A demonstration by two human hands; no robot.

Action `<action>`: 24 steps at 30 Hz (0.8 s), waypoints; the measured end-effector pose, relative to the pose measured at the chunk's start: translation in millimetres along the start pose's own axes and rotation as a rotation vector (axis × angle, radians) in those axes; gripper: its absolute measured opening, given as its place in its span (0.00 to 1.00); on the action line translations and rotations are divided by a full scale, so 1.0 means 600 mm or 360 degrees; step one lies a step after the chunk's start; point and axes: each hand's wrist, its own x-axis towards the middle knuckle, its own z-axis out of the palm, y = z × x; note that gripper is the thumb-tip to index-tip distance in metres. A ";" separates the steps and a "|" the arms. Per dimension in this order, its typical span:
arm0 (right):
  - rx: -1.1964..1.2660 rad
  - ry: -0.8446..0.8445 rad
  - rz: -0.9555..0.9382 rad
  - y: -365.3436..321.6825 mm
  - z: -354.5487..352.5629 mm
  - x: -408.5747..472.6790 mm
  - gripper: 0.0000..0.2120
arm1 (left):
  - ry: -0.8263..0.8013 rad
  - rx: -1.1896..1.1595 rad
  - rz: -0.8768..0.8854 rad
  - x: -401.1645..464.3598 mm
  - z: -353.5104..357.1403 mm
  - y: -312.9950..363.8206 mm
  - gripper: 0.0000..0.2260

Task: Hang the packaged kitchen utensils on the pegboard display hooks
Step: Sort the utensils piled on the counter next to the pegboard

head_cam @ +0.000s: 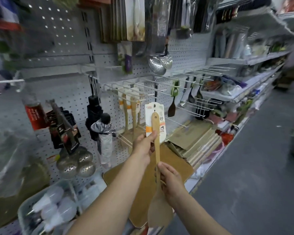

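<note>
Wooden spatula (155, 150) upright, card hole on top, just below-right of the free hook (157, 89) | your left hand (143, 146) fingers clamp the card, nearer the hook | right hand (171, 181) fingers clamp the lower handle.

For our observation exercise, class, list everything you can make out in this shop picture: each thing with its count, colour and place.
Carded wooden spatula: one, pale wood on a white and orange card, held in both hands at centre.
Hanging carded wooden spatulas: several, same colours, on hooks behind it.
White wire hooks: many, across the grey pegboard.
Steel perforated skimmers: a cluster, silver, lower left.
Steel perforated ladles: two, silver, upper centre.
Dark hanging spatulas: a few, right of centre.
Folded black umbrellas: count unclear, left of centre.
Wooden boards: a stack, tan, low shelf.
Left hand: pinches the card.
Right hand: grips the handle.
</note>
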 end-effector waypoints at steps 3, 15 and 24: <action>-0.0034 -0.0060 0.0017 -0.030 -0.023 0.045 0.06 | 0.0072 -0.0047 0.0027 0.033 0.037 -0.001 0.08; -0.0146 -0.0484 0.0153 -0.121 -0.121 0.203 0.04 | 0.0435 -0.0301 0.0168 0.104 0.141 -0.029 0.12; -0.0277 -0.0738 0.0297 -0.141 -0.118 0.257 0.05 | 0.0733 -0.0371 0.0240 0.117 0.164 -0.019 0.09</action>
